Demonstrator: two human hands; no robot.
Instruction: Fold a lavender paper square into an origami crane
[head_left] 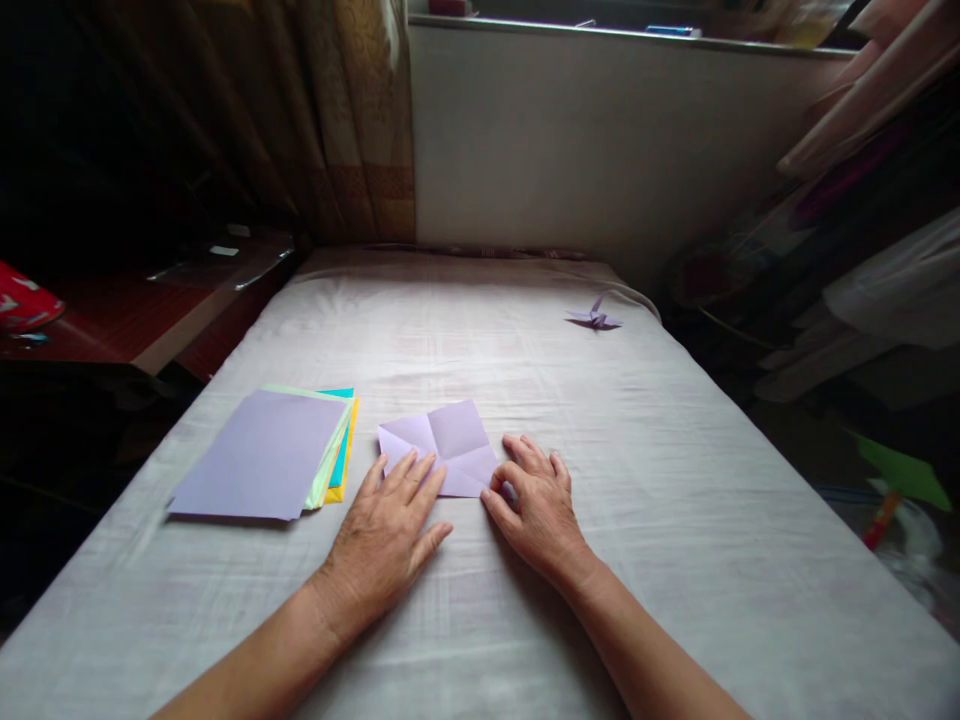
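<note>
A creased sheet of light purple origami paper (459,430) lies on the cloth-covered surface, its fold lines crossing near the middle. My left hand (394,530) rests flat over the paper's near left part, fingers spread and holding nothing. At the paper's right corner, my right hand (536,505) has its thumb and index finger pinched together on the edge, while the other fingers are loosely extended. To the left of the left hand is a stack of coloured paper (259,455), purple on top, with green, blue and yellow sheets sticking out on its right side.
A folded purple paper crane (596,317) stands at the far right of the sheet-covered surface (675,560). At the left is a reddish-brown wooden table (135,310) with a clear plastic bag. A curtain (337,120) and hanging clothes (892,280) flank the wall.
</note>
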